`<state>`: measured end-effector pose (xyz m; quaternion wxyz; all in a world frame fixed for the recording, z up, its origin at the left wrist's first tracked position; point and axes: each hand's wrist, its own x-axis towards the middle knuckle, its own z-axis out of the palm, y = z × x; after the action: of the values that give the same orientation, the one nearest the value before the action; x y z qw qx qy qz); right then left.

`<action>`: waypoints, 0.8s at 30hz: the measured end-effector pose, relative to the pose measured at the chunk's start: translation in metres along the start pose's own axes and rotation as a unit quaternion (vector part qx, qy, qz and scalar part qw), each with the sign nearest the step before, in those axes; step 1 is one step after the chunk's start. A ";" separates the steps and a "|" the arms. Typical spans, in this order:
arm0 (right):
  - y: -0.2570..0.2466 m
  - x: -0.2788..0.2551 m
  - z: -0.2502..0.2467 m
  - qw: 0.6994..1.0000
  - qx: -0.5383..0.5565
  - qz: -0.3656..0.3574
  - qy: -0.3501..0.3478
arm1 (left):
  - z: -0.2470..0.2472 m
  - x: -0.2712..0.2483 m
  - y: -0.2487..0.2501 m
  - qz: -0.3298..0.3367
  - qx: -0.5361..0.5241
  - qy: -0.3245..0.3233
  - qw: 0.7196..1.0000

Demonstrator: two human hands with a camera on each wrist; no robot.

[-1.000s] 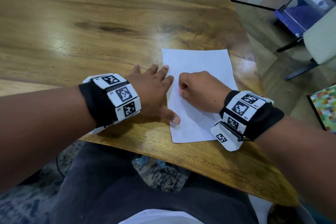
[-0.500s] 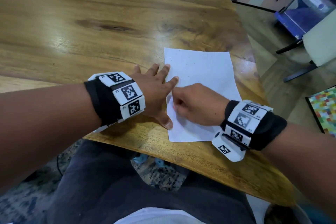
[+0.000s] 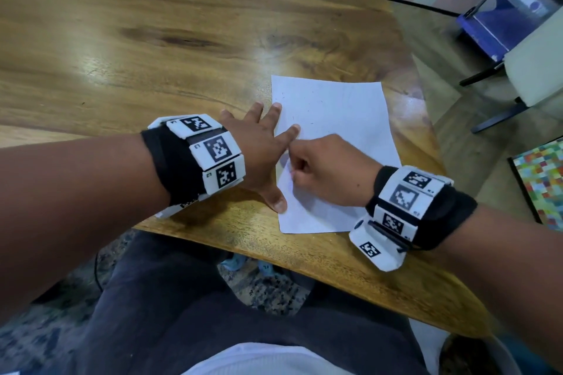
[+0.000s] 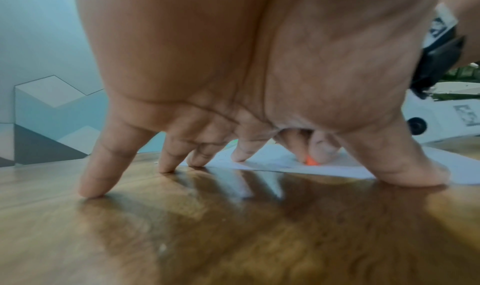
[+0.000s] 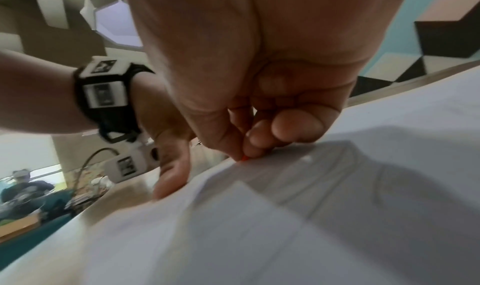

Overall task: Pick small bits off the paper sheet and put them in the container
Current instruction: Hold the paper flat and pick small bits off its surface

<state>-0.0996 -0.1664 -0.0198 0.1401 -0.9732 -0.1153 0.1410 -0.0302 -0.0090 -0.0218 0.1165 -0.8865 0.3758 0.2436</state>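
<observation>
At centre frame the right hand (image 5: 259, 113) pinches an orange bit (image 5: 244, 158) against the paper sheet (image 3: 335, 113), left hand (image 3: 259, 146) spread flat pinning its edge; the bit may slip free if the paper shifts.

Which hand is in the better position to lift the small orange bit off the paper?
The right hand: it already pinches the orange bit against the paper sheet. The left hand lies spread flat, holding the sheet's edge on the table.
</observation>
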 end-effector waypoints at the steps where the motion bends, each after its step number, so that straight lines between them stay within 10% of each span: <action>1: 0.006 0.004 -0.004 1.000 -0.006 0.024 0.005 | 0.000 0.000 0.000 0.001 0.004 0.001 1.000; 7: 0.038 0.019 -0.027 0.987 -0.006 0.153 0.054 | -0.001 -0.002 0.000 0.001 0.004 0.003 1.000; 15: -0.015 -0.017 0.004 0.999 -0.027 -0.039 -0.013 | -0.001 0.001 0.001 -0.001 -0.004 -0.012 1.000; 24: 0.044 0.006 -0.028 0.986 -0.023 0.155 0.055 | 0.000 0.001 0.001 0.001 -0.001 0.001 1.000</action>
<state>-0.0775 -0.2127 -0.0089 0.0999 -0.9886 0.0419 0.1043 -0.0306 -0.0104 -0.0219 0.1147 -0.8865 0.3762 0.2436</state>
